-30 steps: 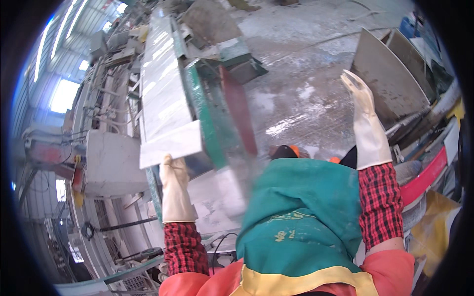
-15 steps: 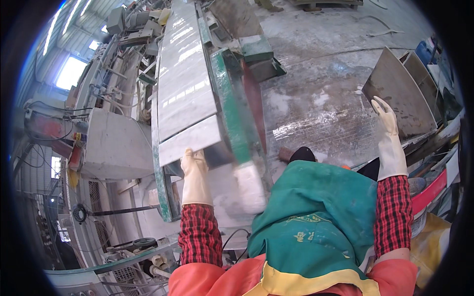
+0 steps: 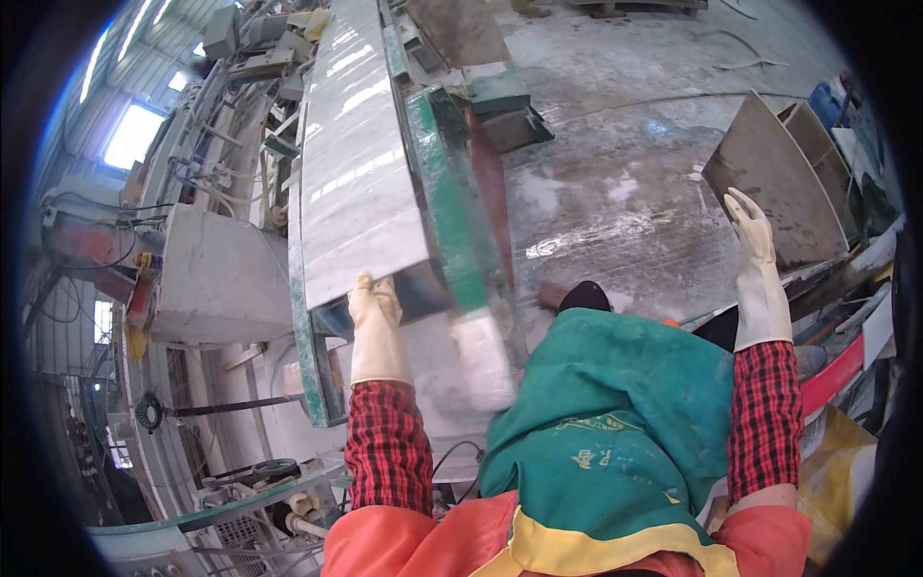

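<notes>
Since the earlier frame, the left hand (image 3: 376,306) and the near edge of the slab (image 3: 356,197) had shifted slightly up the frame, and the dark seam across it no longer showed. The step in hand looked like a push from the near end; the next move seemed to call for steady, square pressure. Grey-white, faintly veined and glossy under bands of reflected light, the slab lay left of centre, running to the top, beside a green rail (image 3: 448,207). Bent left fingers met its near edge; whether they gripped could not be told. At right, the right hand (image 3: 756,233) was open and empty near a brown board (image 3: 781,183).
</notes>
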`<state>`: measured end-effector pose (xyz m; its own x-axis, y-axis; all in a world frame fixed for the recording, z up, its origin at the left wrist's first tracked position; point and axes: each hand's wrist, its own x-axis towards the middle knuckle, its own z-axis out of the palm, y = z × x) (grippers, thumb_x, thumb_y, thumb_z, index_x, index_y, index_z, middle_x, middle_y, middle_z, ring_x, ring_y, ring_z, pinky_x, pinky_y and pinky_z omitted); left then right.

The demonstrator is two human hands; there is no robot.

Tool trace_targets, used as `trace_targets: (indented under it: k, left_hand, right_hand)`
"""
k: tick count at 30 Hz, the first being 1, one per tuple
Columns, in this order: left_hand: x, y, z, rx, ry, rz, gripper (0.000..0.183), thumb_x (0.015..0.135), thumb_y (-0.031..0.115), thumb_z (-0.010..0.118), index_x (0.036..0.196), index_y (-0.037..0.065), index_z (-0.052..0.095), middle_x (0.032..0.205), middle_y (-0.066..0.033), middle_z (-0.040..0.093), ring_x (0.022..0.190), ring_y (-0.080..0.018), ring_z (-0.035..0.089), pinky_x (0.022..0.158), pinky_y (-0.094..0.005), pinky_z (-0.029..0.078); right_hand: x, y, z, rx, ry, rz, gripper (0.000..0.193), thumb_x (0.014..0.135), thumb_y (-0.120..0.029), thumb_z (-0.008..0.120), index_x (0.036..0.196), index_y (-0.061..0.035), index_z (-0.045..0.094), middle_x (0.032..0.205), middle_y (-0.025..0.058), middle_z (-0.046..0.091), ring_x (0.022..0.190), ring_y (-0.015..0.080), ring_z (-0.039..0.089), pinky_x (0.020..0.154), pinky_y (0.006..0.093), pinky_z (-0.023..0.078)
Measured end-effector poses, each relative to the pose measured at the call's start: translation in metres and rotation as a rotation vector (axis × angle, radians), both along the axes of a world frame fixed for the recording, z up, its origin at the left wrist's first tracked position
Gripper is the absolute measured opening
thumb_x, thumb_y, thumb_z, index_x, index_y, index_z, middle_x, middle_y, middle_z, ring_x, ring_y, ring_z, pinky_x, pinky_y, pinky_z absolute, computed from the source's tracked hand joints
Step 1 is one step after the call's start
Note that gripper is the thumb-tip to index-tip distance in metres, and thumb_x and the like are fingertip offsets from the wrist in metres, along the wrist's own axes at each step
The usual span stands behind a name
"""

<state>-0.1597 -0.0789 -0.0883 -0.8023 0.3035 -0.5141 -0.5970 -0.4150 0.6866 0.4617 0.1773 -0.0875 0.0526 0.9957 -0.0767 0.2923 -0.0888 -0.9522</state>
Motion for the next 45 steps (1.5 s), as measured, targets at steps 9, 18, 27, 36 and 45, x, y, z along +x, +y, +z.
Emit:
trace_targets:
  k: [9,18,27,36,45]
  left_hand:
    - [-0.048,-0.037,-0.021,0.088,-0.183,-0.382,0.022,0.100,0.022,0.057,0.108,0.002,0.059,0.094,-0.0147,0.067,0.049,-0.0082,0.054,0.034,-0.0178,0.041]
    - [-0.007,-0.017,0.024,-0.481,0.153,-0.270,0.031,0.094,0.022,0.069,0.118,0.004,0.061,0.106,-0.0086,0.066,0.087,-0.0137,0.069,0.064,-0.0232,0.063]
    - [-0.010,-0.024,0.036,-0.783,0.257,-0.391,0.044,0.093,0.039,0.071,0.118,0.005,0.062,0.111,-0.0075,0.068,0.058,-0.0088,0.059,0.042,-0.0154,0.051]
    - [-0.027,-0.035,0.050,-0.738,0.191,-0.641,0.050,0.097,0.045,0.063,0.122,0.004,0.052,0.086,-0.0104,0.066,0.047,-0.0100,0.053,0.039,-0.0157,0.049]
    - [0.000,-0.031,0.111,-1.159,0.623,-1.024,0.044,0.102,0.042,0.051,0.114,0.002,0.066,0.073,-0.0101,0.066,0.053,-0.0152,0.054,0.047,-0.0303,0.042]
  right_hand:
    - [-0.001,-0.002,0.001,0.028,-0.044,-0.005,0.047,0.090,-0.036,0.073,0.127,-0.0071,0.069,0.127,0.0083,0.068,0.118,0.0156,0.061,0.102,0.0287,0.044]
    - [-0.006,0.010,-0.012,0.080,-0.019,0.056,0.043,0.090,-0.029,0.075,0.125,-0.0043,0.069,0.119,0.0065,0.071,0.109,0.0124,0.063,0.097,0.0265,0.047]
    - [-0.010,0.008,-0.010,0.070,-0.090,0.066,0.045,0.090,-0.034,0.074,0.125,-0.0063,0.070,0.123,0.0083,0.070,0.115,0.0152,0.062,0.101,0.0291,0.045]
    - [-0.003,0.006,0.003,0.092,-0.201,0.077,0.046,0.091,-0.033,0.073,0.127,-0.0042,0.067,0.125,0.0115,0.069,0.115,0.0159,0.062,0.100,0.0290,0.046]
    - [0.182,-0.046,0.063,0.317,-1.067,-0.438,0.053,0.094,-0.035,0.062,0.141,-0.0107,0.055,0.137,0.0186,0.059,0.129,0.0329,0.053,0.110,0.0411,0.039]
